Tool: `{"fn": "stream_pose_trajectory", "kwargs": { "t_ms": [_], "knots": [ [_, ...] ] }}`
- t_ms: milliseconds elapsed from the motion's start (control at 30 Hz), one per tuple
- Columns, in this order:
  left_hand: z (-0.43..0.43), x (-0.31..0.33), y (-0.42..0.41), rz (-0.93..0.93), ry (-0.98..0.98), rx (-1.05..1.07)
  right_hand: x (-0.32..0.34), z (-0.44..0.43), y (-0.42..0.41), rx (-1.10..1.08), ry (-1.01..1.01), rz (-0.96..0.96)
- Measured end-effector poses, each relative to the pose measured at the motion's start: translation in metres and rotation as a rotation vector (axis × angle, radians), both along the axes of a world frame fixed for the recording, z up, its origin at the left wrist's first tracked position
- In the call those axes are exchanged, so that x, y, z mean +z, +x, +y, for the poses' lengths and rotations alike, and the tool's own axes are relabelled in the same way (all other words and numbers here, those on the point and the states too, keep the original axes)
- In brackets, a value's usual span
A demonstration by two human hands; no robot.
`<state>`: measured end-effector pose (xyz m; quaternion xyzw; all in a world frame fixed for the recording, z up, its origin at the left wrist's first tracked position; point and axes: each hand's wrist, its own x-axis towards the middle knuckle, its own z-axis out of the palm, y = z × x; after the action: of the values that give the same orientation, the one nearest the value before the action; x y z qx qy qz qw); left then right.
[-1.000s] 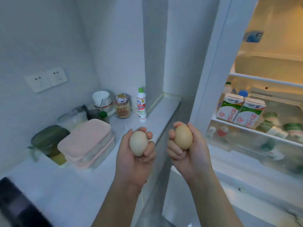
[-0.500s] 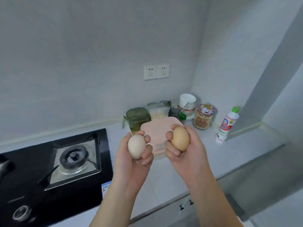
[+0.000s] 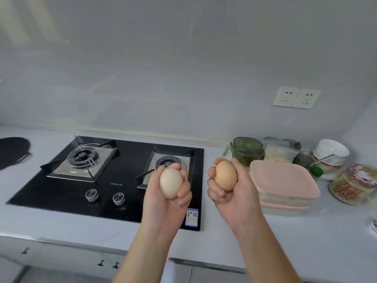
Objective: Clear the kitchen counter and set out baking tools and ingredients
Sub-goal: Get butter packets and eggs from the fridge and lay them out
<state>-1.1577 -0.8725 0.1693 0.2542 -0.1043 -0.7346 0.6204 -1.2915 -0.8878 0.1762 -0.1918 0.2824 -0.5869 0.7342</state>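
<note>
**Two hands raised above the table point(image 3: 306, 242), one egg in each.** Left hand point(image 3: 163, 203): fingers curled round a pale egg point(image 3: 171, 182), over the right side of the hob point(image 3: 51, 193). Right hand point(image 3: 234, 201): fingers curled round a brown egg point(image 3: 226, 175), just left of the stacked pink-lidded boxes point(image 3: 285, 180).

Judged risks:
- A tight squeeze may crack a shell.
- The eggs, near each other, may knock together.
- An egg laid on the flat table may roll off its edge.

Counts: burners point(image 3: 83, 155), two; knobs point(image 3: 91, 194), two; eggs, two; pink-lidded boxes, two; wall sockets point(image 3: 286, 97), two.
</note>
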Motion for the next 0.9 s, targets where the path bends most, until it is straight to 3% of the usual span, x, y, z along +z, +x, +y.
{"fn": "stream_pose_trajectory", "kwargs": {
  "t_ms": [233,567,900],
  "knots": [
    [-0.003,-0.003,0.091,-0.010,0.015,0.168,-0.009,-0.022,0.088,0.156,0.005,-0.003],
    [-0.023,-0.013,0.174,-0.037,-0.014,0.365,-0.011,-0.074,0.174,0.453,-0.036,0.188],
    [-0.016,-0.027,0.308,-0.095,-0.067,0.481,-0.025,-0.095,0.322,0.649,-0.125,0.272]
  ]
}}
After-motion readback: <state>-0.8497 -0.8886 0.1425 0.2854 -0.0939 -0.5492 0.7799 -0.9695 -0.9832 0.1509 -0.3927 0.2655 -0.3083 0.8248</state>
